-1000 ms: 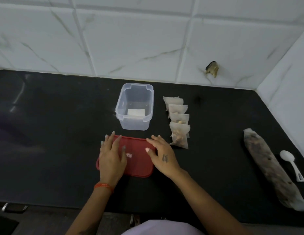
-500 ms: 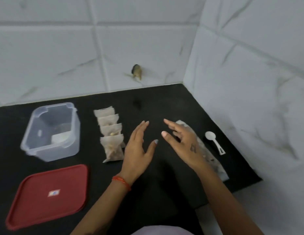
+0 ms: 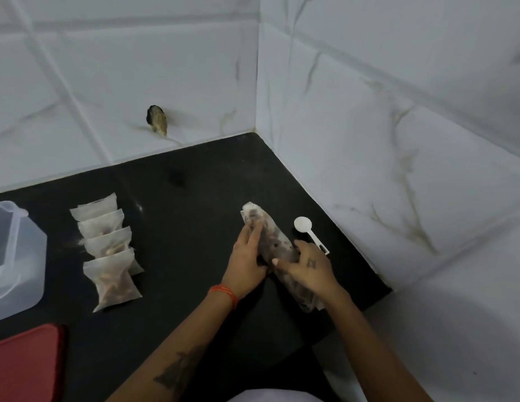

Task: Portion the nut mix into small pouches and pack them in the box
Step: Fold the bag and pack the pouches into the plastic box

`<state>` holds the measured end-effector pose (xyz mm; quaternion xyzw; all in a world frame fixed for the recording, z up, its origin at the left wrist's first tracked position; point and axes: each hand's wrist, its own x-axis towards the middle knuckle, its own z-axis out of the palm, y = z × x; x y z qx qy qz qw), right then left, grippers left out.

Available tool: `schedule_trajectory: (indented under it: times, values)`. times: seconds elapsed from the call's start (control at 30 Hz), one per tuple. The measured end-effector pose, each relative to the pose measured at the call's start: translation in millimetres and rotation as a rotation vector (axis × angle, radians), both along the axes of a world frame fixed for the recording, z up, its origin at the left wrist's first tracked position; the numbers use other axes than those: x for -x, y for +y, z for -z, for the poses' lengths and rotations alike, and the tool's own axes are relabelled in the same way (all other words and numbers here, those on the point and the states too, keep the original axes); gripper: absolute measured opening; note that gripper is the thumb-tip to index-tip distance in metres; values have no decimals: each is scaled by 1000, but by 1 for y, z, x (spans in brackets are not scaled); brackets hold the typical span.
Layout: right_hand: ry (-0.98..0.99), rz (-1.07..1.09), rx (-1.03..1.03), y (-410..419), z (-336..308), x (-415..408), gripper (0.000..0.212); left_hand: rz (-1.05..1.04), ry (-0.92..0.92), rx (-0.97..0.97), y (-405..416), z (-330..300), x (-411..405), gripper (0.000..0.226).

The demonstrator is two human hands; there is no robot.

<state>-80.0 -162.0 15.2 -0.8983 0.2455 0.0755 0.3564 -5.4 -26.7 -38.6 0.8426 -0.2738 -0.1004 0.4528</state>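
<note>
Both hands are on the long bag (image 3: pixel 277 245) of nut mix, which lies slantwise on the black counter (image 3: pixel 195 204) right of centre. The left hand (image 3: pixel 247 256) lies along its left side, fingers straight against the plastic near the top end; the right hand (image 3: pixel 308 266) curls over its middle, gripping it. A white spoon (image 3: pixel 309 233) lies just beside the bag, toward the tiled wall. At centre left, four filled pouches (image 3: pixel 108 245) overlap in a row. The clear box (image 3: pixel 18 256) sits at the left edge, partly cut off, and a corner of the red lid (image 3: pixel 23 364) shows at lower left.
</note>
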Motion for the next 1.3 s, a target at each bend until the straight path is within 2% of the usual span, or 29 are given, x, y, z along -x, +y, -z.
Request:
schedule_trajectory:
  times: [0.1,0.17,0.3,0.37,0.47,0.57,0.67,0.8,1.0,1.2,1.3]
  values:
    - [8,37,-187,-5,1,-6,42,24,-60,-12,0,6,-1,87]
    - [17,42,-282,-8,2,-8,34,40,-89,-24,3,7,-1,83]
    - [14,19,-399,-8,-1,-11,26,55,-135,7,13,3,-4,80]
    - [-6,0,-507,-7,-7,-13,26,100,-125,5,25,-3,-9,87]
    - [-38,-59,-644,2,-23,-17,26,114,-243,-102,49,-15,-17,92]
    - [-68,-150,-730,19,-43,-23,26,-2,-510,-129,73,-36,-26,68]
    - [-77,-250,-815,44,-60,-31,31,-40,-602,-149,106,-53,-40,51]
    - [-119,-365,-888,88,-83,-45,43,-85,-572,-73,157,-82,-40,46]
    - [-133,-518,-1017,168,-102,-65,35,-245,-463,46,237,-111,-38,40]
    - [-150,-603,-1046,255,-106,-91,51,-416,-234,258,310,-122,-33,23]
    - [-156,-628,-1029,296,-106,-105,50,-439,2,411,345,-129,-34,19]
